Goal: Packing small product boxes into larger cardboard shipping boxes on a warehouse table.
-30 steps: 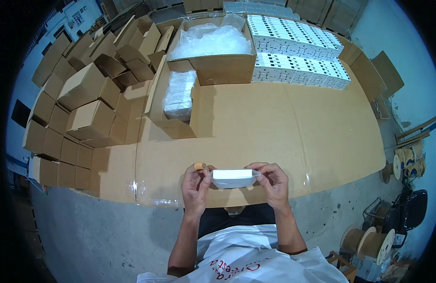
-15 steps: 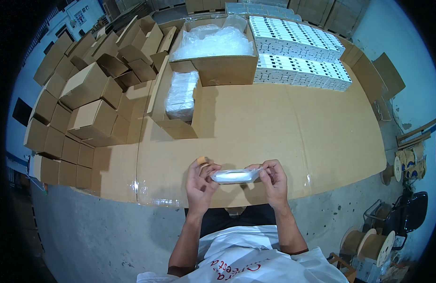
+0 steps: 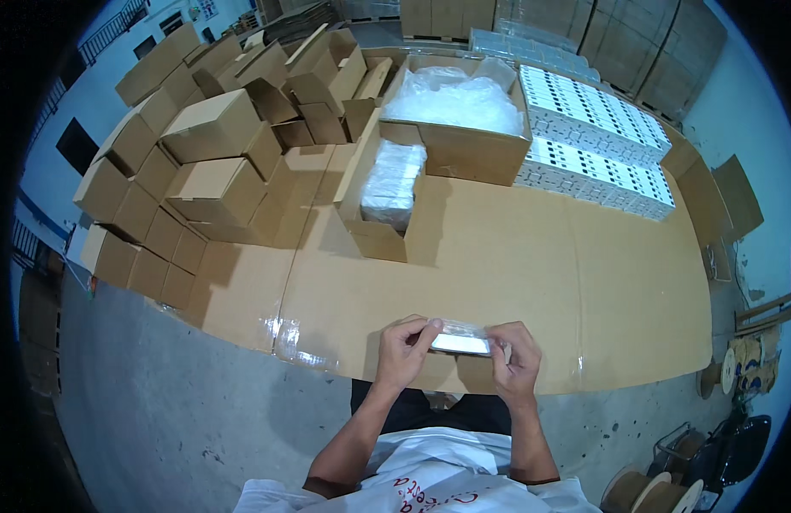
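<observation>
A cardboard-covered table is spreading under everything, an open carton standing farther back and holding a stack of wrapped packets. The left hand and right hand are pinching opposite ends of a small white packet near the table's front edge; whether it is touching the table is unclear. Loosening fingers could be letting it slip over that edge; uneven pulling could be tearing its clear film.
</observation>
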A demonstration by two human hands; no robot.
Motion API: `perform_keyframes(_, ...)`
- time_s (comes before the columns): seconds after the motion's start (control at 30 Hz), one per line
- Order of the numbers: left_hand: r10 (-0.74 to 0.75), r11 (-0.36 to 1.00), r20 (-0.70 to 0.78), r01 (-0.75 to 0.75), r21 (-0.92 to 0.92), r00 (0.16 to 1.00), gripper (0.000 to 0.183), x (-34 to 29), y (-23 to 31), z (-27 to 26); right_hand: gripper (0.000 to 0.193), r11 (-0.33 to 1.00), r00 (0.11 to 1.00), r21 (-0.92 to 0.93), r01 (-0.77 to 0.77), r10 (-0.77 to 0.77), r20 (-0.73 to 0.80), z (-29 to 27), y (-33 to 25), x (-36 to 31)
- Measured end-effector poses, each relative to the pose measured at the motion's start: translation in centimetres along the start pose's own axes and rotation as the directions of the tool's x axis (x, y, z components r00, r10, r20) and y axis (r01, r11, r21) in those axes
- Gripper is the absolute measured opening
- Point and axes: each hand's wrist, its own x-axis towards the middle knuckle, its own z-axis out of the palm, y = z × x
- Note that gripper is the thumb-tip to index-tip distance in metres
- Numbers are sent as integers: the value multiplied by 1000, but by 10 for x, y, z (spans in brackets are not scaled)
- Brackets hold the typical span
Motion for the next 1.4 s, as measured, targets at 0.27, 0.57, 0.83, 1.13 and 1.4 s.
perform_keyframes(0.27,73,996,12,-72,-54,997,21,8,-27,1,22,948,927,-220,231,-145,347,-14,-9,12)
perform_keyframes(0.57,22,974,-70,-37,-222,997,36,11,-32,-19,23,872,881,-408,271,-53,471,-10,-30,38)
perform_keyframes(0.83,219,963,-476,-110,245,852,97,60,-22,-47,17,986,975,20,167,-168,143,65,-9,131)
perform_keyframes(1.13,292,938,-566,-115,328,771,118,95,-24,-28,21,966,949,246,83,-152,276,127,19,166)
perform_keyframes(1.4,322,914,-580,-86,397,748,117,107,-31,-29,22,886,793,-164,434,-290,536,115,-16,185)
